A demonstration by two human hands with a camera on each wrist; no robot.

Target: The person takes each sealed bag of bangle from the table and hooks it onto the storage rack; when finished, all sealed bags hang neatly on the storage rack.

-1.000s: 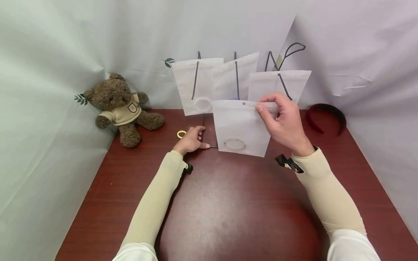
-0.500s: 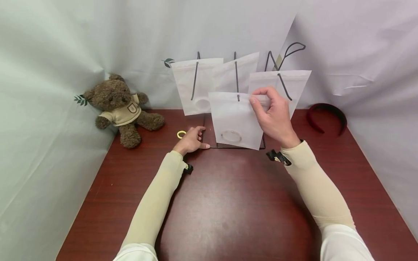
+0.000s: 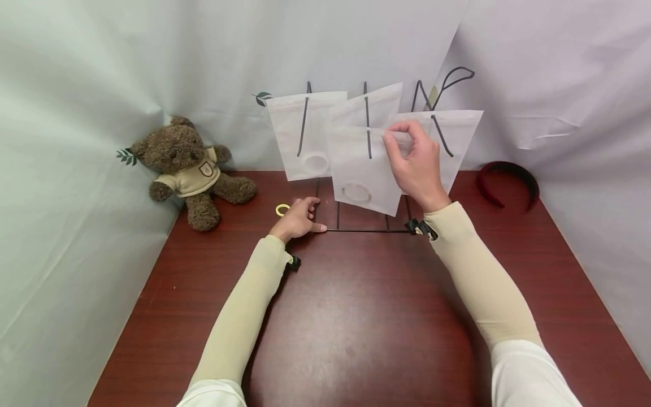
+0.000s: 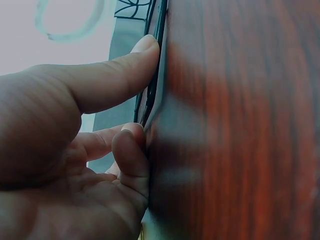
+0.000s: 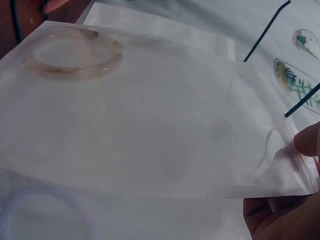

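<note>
My right hand (image 3: 417, 164) pinches the top right edge of a translucent zip bag (image 3: 363, 169) between thumb and fingers. A pale bangle (image 5: 75, 54) lies inside this bag, at its lower end. The middle hook (image 3: 369, 146) of a black wire rack passes through the bag's top hole, in front of another bag (image 3: 383, 102) on that hook. My left hand (image 3: 297, 217) holds the rack's base at its front left corner. Its thumb lies on the base rod (image 3: 361, 230), and the other fingers curl beside it.
More bags hang on the left hook (image 3: 305, 135) and the right hook (image 3: 442, 135). A yellow ring (image 3: 282, 210) lies beside my left hand. A teddy bear (image 3: 188, 169) sits back left, and a dark red headband (image 3: 508, 183) lies back right. Pale cloth walls (image 3: 229, 68) surround the table.
My right hand has moved up, left and away from me with the bag. The hook's tip now comes through the bag's hole, and the bag sits further along the hook. My left hand stays put.
</note>
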